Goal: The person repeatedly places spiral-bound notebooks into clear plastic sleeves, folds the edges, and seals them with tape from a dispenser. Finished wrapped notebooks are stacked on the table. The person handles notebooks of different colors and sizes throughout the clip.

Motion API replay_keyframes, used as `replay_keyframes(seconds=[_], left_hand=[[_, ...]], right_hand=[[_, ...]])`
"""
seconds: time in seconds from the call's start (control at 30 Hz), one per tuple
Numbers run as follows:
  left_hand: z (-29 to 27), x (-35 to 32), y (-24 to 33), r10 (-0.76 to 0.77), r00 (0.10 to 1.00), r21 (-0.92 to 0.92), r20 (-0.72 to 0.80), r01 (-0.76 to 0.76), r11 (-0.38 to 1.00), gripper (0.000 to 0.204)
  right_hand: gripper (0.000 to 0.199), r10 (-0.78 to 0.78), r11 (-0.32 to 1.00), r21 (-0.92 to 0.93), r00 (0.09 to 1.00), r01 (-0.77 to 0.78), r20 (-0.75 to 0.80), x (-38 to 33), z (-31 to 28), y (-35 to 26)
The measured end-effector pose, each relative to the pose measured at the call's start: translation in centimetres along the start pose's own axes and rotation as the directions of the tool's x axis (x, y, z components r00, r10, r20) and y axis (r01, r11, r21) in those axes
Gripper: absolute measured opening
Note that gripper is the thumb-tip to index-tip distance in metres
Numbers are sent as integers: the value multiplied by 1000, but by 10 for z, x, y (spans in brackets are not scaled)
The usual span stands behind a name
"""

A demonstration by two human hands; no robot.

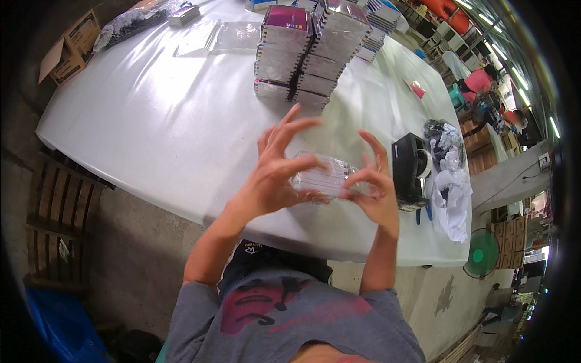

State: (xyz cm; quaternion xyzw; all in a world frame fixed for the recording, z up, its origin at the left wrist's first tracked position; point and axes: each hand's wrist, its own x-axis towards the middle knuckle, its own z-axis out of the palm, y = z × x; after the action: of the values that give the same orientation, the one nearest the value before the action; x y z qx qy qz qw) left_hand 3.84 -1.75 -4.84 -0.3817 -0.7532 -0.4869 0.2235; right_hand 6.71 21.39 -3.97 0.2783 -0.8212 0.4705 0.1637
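Just in front of me, a small block wrapped in clear plastic (325,176) is between my two hands above the near part of the table. It looks like a stack of thin white sheets or cards seen edge-on, slightly blurred. My left hand (272,172) grips its left end with thumb and index finger, the other fingers raised. At the right end, my right hand (375,190) pinches the wrapping between thumb and bent index finger, other fingers lifted. Beyond my hands stand tall piles of similar plastic-wrapped packs (281,57), with purple tops and pale sides.
A black tape dispenser (410,169) stands right of my right hand, beside crumpled plastic (451,193). The white-covered table (139,133) also carries flat clear bags (233,37). An open cardboard box (75,45) is at the far left. Other people (478,81) are at far right.
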Motion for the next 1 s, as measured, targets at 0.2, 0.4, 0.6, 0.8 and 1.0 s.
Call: replay_keyframes(seconds=[0.2, 0.4, 0.6, 0.8, 1.0], left_hand=[[-41, 34, 16, 151, 920, -127, -361, -209, 970, 51], [-39, -43, -23, -113, 990, -88, -80, 106, 991, 66], [-5, -55, -28, -170, 977, -177, -131, 146, 973, 74], [-1, -65, -40, -192, 981, -198, -12, 186, 962, 69], [10, -68, -32, -245, 963, -176, -109, 224, 959, 70]], right_hand=[[32, -74, 977, 167, 942, 135, -329, 9, -32, -19], [51, 111, 990, 119, 909, -69, -401, -85, -16, 30], [75, -50, 970, -245, 973, -7, -225, -56, 41, -5], [72, 26, 985, -163, 989, -50, -147, -52, 43, -4], [68, -6, 976, -217, 992, -22, -128, -48, 34, -4]])
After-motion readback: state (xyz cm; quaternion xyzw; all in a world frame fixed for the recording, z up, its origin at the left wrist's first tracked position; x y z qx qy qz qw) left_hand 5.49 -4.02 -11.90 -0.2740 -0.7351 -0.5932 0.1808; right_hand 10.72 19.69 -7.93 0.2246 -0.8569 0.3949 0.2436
